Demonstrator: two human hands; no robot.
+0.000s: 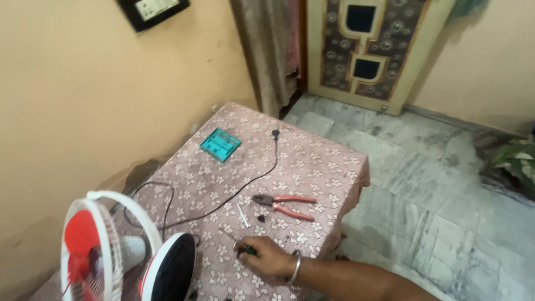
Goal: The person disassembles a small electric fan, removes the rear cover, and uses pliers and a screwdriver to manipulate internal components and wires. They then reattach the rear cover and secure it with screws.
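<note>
My right hand (pixel 266 257), a metal bangle on its wrist, rests on the near part of the table covered in a pink floral cloth (pixel 312 161). Its fingers are closed around a small green-handled tool (pixel 249 250) that looks like a screwdriver, tip pointing left. Just beyond the hand lie red-handled pliers (pixel 284 205), a thin pale tool (pixel 243 215) and a small black part (pixel 261 218). My left hand is out of sight.
A small table fan with a white guard and red blades (pixel 89 251) lies at the near left, its round base (pixel 170 270) beside my hand. A black cable (pixel 262 174) runs across the cloth. A teal box (pixel 220 144) sits farther back. Marble floor lies to the right.
</note>
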